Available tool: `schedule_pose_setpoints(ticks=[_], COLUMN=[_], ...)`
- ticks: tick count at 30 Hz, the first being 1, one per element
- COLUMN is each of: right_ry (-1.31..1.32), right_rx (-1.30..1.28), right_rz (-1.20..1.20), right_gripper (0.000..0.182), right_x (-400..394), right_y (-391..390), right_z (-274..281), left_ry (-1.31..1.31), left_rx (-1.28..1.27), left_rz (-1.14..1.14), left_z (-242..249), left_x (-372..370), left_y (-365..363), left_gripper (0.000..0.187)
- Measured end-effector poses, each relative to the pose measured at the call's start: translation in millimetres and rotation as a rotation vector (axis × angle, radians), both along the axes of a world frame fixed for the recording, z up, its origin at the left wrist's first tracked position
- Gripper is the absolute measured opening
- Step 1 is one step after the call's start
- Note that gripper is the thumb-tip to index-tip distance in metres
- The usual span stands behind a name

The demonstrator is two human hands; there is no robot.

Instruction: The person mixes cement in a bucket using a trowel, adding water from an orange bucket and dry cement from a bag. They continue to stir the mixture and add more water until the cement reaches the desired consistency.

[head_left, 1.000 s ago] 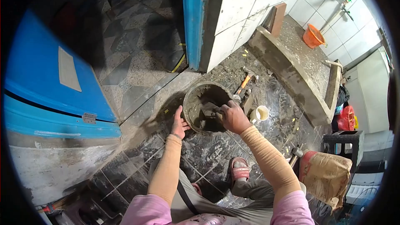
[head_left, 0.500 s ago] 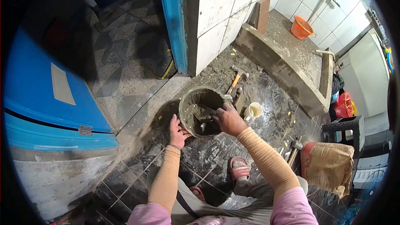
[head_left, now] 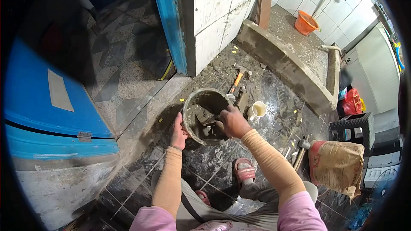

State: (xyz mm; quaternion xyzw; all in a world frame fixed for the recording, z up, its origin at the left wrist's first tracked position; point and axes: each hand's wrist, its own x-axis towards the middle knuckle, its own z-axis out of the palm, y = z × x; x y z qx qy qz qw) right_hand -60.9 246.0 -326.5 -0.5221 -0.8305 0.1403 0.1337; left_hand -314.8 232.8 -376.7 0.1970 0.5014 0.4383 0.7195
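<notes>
A round bucket (head_left: pixel 186 122) smeared with grey mortar stands on the floor in front of me, wet grey mix on its inner walls and bottom. My left hand (head_left: pixel 178 133) grips its near left side, thumb up by the rim and fingers against the outer wall. Over the right rim reaches my right hand (head_left: pixel 234 122), closed round the handle of what looks like a trowel (head_left: pixel 209 125). The mortar-coated blade lies down in the mix; the handle is mostly hidden by my fingers.
Right of the bucket are a white mug (head_left: pixel 258 110) and an orange-handled hammer (head_left: pixel 236 82). A paper sack (head_left: pixel 338 164) and a mallet (head_left: pixel 304 144) lie farther right. Behind stand a low cement curb (head_left: pixel 287 66) and an orange basin (head_left: pixel 306 23); a blue door (head_left: pixel 47 98) is left.
My left hand has slid up the bucket's side, fingers now closer against it. My right hand and the tool have shifted slightly within the bucket, which tilts a little differently. The view has moved slightly.
</notes>
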Motion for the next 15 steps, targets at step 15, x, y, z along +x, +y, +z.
schedule_pose_setpoints(ticks=[15], right_ry=[-0.041], right_rx=[-0.143], right_rz=[-0.095], right_gripper=[0.02], right_x=[15], right_y=[3], right_z=[9], left_ry=[0.018], left_rx=[0.002], left_rz=[0.094], left_z=[7], left_x=[17], left_y=[8], left_gripper=[0.031])
